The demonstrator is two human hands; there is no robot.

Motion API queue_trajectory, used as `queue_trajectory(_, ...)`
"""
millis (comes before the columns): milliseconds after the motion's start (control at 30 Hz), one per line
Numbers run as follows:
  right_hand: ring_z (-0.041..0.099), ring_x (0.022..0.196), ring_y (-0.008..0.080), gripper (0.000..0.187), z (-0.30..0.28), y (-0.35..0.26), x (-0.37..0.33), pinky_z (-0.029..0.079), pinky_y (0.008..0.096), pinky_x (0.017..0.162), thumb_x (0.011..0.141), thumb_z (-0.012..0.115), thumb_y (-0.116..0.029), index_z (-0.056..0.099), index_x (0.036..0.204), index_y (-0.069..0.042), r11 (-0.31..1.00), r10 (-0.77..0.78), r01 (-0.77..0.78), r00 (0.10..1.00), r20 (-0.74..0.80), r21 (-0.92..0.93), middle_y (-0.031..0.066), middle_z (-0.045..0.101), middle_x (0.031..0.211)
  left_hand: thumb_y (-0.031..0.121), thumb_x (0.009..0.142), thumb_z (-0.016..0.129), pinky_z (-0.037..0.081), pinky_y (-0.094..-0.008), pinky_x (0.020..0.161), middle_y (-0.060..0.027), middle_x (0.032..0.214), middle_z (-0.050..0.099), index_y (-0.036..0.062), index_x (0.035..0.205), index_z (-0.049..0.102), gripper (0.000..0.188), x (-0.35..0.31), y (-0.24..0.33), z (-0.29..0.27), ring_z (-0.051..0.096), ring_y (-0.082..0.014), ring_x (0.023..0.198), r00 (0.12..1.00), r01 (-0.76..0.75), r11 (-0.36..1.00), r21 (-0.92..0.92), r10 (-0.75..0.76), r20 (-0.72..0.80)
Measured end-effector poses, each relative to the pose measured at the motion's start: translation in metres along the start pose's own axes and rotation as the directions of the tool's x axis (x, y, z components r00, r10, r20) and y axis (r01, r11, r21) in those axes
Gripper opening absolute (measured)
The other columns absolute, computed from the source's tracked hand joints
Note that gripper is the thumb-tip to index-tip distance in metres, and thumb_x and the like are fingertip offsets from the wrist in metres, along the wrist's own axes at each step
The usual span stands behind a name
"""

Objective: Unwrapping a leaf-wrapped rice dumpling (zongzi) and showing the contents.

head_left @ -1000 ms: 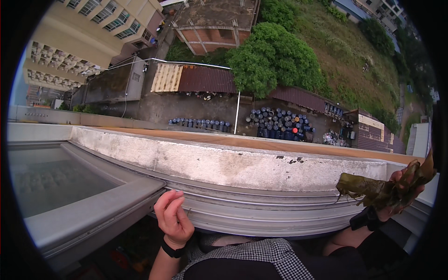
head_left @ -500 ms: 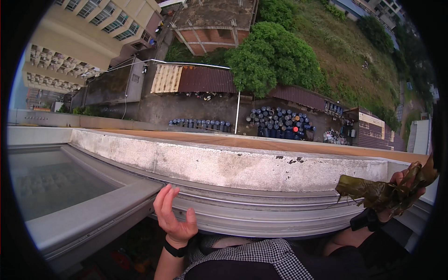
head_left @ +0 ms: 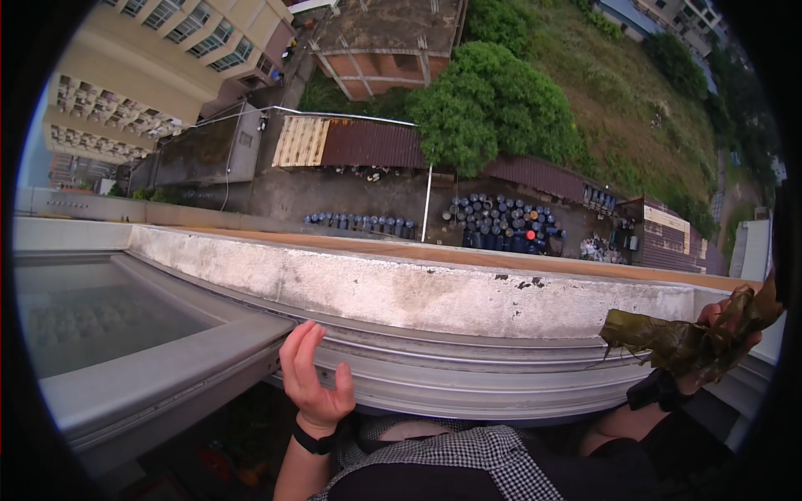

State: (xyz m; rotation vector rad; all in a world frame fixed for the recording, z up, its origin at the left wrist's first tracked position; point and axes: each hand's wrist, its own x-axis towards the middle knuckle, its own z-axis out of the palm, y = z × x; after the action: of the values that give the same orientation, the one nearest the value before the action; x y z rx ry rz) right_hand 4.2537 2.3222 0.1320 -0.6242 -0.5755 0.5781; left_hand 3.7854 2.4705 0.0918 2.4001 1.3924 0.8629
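— What's in that right hand (head_left: 728, 327)?

— One bunch of wilted leaves (head_left: 681, 341), fingers clenched around it, out at the right end of the window track (head_left: 468, 367), just above the concrete ledge (head_left: 418, 288). The left hand (head_left: 311, 376) is released, palm up beside the track, touching nothing.

— Any advice?

— I'd grip the bunch firmly and steady that free hand on the one open window frame (head_left: 159, 367); it's a long drop to the yard.

Far below: green tree (head_left: 493, 104), what look like blue barrels (head_left: 501, 221), rusty roof (head_left: 372, 144).
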Motion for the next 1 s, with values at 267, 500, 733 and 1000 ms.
queue_trajectory(267,0.050,0.083,0.0129,0.049,0.011,0.007,-0.007,0.040,0.0272,0.070,0.091,0.057,-0.035,0.043,0.124,-0.002,0.997,0.019,-0.021,0.999,-0.033,-0.069,0.0099,0.052,0.103,0.018,0.082,0.055,0.052,-0.0360,0.080,-0.0240,0.115,0.050,-0.0089,0.116,0.049,0.044,0.000,0.004,0.003,0.058,-0.0318,0.095,1.000,0.026,1.000,-0.016,-0.026,0.007)
queue_trajectory(500,0.059,0.070,0.0165,0.050,0.015,0.004,0.017,0.049,0.0267,0.055,0.085,0.067,-0.026,0.039,0.118,-0.001,0.980,0.147,-0.183,0.932,0.331,0.083,0.0108,0.053,0.088,0.021,0.085,0.052,0.052,-0.0363,0.078,-0.0245,0.115,0.050,-0.0099,0.117,0.049,0.044,0.000,0.005,0.005,0.057,-0.0322,0.095,0.999,0.047,0.999,-0.023,-0.047,0.022)
queue_trajectory(733,0.060,0.063,0.0163,0.051,0.013,0.001,0.014,0.053,0.0253,0.047,0.082,0.071,-0.020,0.037,0.114,0.000,0.984,0.122,-0.154,0.947,0.298,0.087,0.0115,0.054,0.088,0.026,0.087,0.047,0.049,-0.0353,0.076,-0.0240,0.115,0.050,-0.0099,0.117,0.048,0.047,-0.002,0.006,0.003,0.057,-0.0300,0.091,0.994,0.101,0.994,0.030,-0.102,0.037)
queue_trajectory(1000,0.061,0.060,0.0193,0.057,0.006,0.021,0.017,0.053,0.0286,0.045,0.080,0.073,-0.025,0.035,0.115,-0.003,0.981,0.132,-0.181,0.884,0.448,0.069,0.0135,0.055,0.096,0.029,0.088,0.049,0.045,-0.0399,0.080,-0.0234,0.114,0.050,-0.0084,0.118,0.047,0.048,-0.005,0.005,-0.003,0.054,-0.0329,0.095,0.989,0.128,0.990,0.051,-0.131,0.067)
